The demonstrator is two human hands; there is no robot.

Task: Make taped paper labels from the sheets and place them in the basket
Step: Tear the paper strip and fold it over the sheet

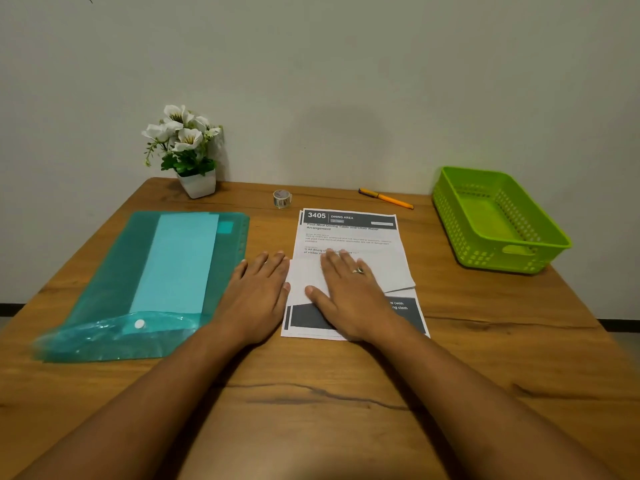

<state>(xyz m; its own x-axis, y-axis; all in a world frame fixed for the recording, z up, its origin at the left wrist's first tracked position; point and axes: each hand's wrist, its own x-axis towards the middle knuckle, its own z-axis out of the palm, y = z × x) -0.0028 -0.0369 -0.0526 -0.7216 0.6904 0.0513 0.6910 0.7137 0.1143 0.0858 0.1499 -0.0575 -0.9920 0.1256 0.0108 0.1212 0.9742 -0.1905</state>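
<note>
Printed sheets (pixel 349 233) lie stacked at the table's middle, the top one headed "3405 DINING AREA". A blank white folded piece of paper (pixel 391 271) lies across them. My right hand (pixel 346 292), wearing a ring, presses flat on that folded piece with fingers spread. Flat on the table just left of the sheets rests my left hand (pixel 258 289), its fingertips touching the paper's left edge. A small roll of clear tape (pixel 282 198) stands behind the sheets. The green plastic basket (pixel 540 237) sits at the right and looks empty.
A teal plastic folder (pixel 114 278) holding a light sheet lies at the left. A white pot of artificial flowers (pixel 197 183) stands at the back left against the wall. An orange pen (pixel 386 198) lies behind the sheets.
</note>
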